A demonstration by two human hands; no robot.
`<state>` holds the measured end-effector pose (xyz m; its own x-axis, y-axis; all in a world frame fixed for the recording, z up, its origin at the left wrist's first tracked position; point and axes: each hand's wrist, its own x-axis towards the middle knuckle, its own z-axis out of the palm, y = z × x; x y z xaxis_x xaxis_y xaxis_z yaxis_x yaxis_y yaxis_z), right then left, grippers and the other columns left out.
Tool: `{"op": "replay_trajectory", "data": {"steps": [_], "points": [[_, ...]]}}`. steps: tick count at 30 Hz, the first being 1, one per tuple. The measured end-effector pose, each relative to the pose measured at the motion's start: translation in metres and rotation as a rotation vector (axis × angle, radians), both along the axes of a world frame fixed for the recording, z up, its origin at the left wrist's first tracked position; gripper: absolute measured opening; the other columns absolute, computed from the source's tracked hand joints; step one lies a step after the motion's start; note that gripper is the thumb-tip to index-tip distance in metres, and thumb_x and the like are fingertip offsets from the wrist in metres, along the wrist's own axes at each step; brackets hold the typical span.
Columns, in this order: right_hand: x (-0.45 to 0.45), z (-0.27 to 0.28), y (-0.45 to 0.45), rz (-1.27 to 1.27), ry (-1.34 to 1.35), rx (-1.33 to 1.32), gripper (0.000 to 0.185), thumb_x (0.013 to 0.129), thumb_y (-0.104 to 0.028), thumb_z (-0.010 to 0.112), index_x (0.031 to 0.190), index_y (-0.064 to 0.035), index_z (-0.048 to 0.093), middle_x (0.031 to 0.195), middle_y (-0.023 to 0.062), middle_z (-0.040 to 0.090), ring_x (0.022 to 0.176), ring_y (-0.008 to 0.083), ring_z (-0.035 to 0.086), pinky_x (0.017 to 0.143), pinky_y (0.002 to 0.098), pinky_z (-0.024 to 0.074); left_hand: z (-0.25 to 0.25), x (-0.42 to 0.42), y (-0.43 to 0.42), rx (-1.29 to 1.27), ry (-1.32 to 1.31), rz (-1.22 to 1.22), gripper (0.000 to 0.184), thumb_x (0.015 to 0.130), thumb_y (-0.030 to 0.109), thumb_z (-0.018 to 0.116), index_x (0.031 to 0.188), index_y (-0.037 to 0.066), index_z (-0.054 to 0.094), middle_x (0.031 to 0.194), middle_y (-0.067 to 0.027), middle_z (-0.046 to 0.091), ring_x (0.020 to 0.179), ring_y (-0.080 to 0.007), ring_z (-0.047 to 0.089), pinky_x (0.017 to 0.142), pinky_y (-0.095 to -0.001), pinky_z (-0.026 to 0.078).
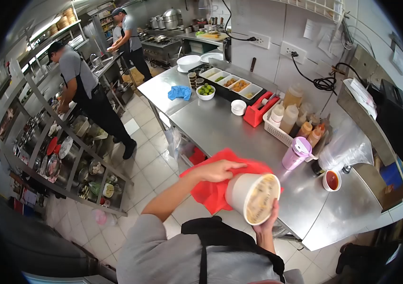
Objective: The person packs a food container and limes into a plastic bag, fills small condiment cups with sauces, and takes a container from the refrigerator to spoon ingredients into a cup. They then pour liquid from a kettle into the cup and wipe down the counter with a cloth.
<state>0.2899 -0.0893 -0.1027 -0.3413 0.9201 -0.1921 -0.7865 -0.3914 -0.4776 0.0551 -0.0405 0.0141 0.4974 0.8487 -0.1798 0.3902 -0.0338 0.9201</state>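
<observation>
At the desk's (286, 199) near edge, the right hand (268, 218) is closing its grip on a tilted, lidded tub (235, 191); the left hand (218, 171) is touching a red bag (208, 196), its grip unclear; the tilt is seemingly calling for steady support.

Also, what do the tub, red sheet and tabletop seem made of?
Tub: coated paperboard or plastic, judging only by its matte white wall; lid: apparently clear plastic, contents show through. Red sheet: probably thin plastic film, given its crinkled folds. Tabletop: likely stainless steel, with a smooth grey sheen.
</observation>
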Motion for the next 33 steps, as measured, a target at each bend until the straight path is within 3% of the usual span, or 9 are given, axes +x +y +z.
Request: {"op": "replay_trajectory", "data": {"steps": [7, 11, 14, 15, 17, 21, 24, 29, 33], "points": [[-0.042, -0.023, 0.023, 0.112, -0.227, 0.127, 0.058, 0.087, -0.041, 0.044, 0.129, -0.0009, 0.037, 0.127, 0.0128, 0.047, 0.115, 0.0245, 0.047, 0.099, 0.0374, 0.0353, 0.002, 0.024, -0.015, 0.550, 0.268, -0.115, 0.063, 0.075, -0.001, 0.044, 0.135, 0.017, 0.036, 0.133, -0.0170, 0.042, 0.105, -0.0340, 0.054, 0.087, -0.0383, 0.044], [-0.057, -0.049, 0.042, -0.068, -0.131, -0.049, 0.040, 0.088, -0.030, 0.049, 0.117, -0.0016, 0.047, 0.113, 0.0092, 0.054, 0.105, 0.0189, 0.052, 0.092, 0.0313, 0.0403, 0.005, 0.079, -0.052, 0.471, 0.615, -0.378, 0.060, 0.077, 0.002, 0.048, 0.133, 0.019, 0.038, 0.134, -0.0137, 0.040, 0.083, -0.0337, 0.061, 0.074, -0.0430, 0.049], [-0.043, -0.032, 0.052, -0.089, -0.090, -0.084, 0.040, 0.088, -0.030, 0.049, 0.117, -0.0015, 0.047, 0.112, 0.0091, 0.054, 0.105, 0.0189, 0.052, 0.092, 0.0318, 0.0405, -0.024, 0.065, -0.086, 0.354, 0.528, -0.456, 0.056, 0.078, 0.003, 0.051, 0.131, 0.017, 0.040, 0.135, -0.0122, 0.039, 0.096, -0.0326, 0.058, 0.080, -0.0427, 0.049], [-0.036, -0.024, 0.057, -0.092, -0.075, -0.087, 0.040, 0.088, -0.030, 0.049, 0.117, -0.0015, 0.047, 0.112, 0.0091, 0.054, 0.105, 0.0189, 0.052, 0.092, 0.0320, 0.0406, -0.061, 0.043, -0.097, 0.660, 0.342, -0.408, 0.049, 0.079, 0.004, 0.053, 0.127, 0.014, 0.046, 0.134, -0.0130, 0.040, 0.105, -0.0331, 0.053, 0.088, -0.0407, 0.045], [-0.024, -0.011, 0.063, -0.084, -0.038, -0.092, 0.041, 0.088, -0.030, 0.049, 0.117, -0.0014, 0.047, 0.112, 0.0091, 0.054, 0.105, 0.0189, 0.052, 0.092, 0.0323, 0.0408, -0.040, 0.015, -0.106, 0.333, 0.329, -0.422, 0.040, 0.081, 0.007, 0.054, 0.121, 0.012, 0.053, 0.135, -0.0161, 0.038, 0.116, -0.0339, 0.045, 0.098, -0.0388, 0.036], [-0.016, 0.007, 0.067, -0.072, 0.011, -0.106, 0.041, 0.088, -0.030, 0.049, 0.116, -0.0013, 0.047, 0.111, 0.0091, 0.054, 0.105, 0.0188, 0.052, 0.092, 0.0330, 0.0412, 0.047, 0.006, -0.066, 0.893, 0.314, 0.312, 0.033, 0.086, 0.014, 0.053, 0.118, 0.004, 0.054, 0.132, -0.0167, 0.042, 0.123, -0.0331, 0.039, 0.103, -0.0382, 0.027], [-0.019, 0.013, 0.060, -0.062, 0.059, -0.128, 0.041, 0.088, -0.030, 0.049, 0.116, -0.0012, 0.047, 0.111, 0.0091, 0.054, 0.105, 0.0188, 0.052, 0.091, 0.0335, 0.0414, 0.030, 0.024, 0.001, 0.745, -0.104, 0.563, 0.043, 0.089, 0.021, 0.050, 0.126, 0.002, 0.044, 0.133, -0.0149, 0.042, 0.124, -0.0287, 0.038, 0.103, -0.0393, 0.027], [-0.031, 0.031, 0.031, -0.016, 0.195, -0.189, 0.041, 0.088, -0.030, 0.048, 0.116, -0.0010, 0.046, 0.110, 0.0091, 0.054, 0.105, 0.0187, 0.052, 0.091, 0.0343, 0.0419, -0.053, 0.023, 0.045, 0.190, -0.120, 0.345, 0.053, 0.091, 0.029, 0.043, 0.136, 0.004, 0.030, 0.139, -0.0108, 0.034, 0.126, -0.0280, 0.034, 0.103, -0.0426, 0.027], [-0.051, 0.057, 0.039, -0.088, 0.256, -0.230, 0.041, 0.088, -0.030, 0.048, 0.116, -0.0008, 0.046, 0.109, 0.0091, 0.054, 0.105, 0.0187, 0.052, 0.091, 0.0349, 0.0423, -0.119, 0.047, 0.034, -0.237, -0.738, 0.303, 0.056, 0.090, 0.033, 0.042, 0.136, 0.004, 0.029, 0.139, -0.0114, 0.034, 0.126, -0.0286, 0.035, 0.103, -0.0425, 0.027]]}}
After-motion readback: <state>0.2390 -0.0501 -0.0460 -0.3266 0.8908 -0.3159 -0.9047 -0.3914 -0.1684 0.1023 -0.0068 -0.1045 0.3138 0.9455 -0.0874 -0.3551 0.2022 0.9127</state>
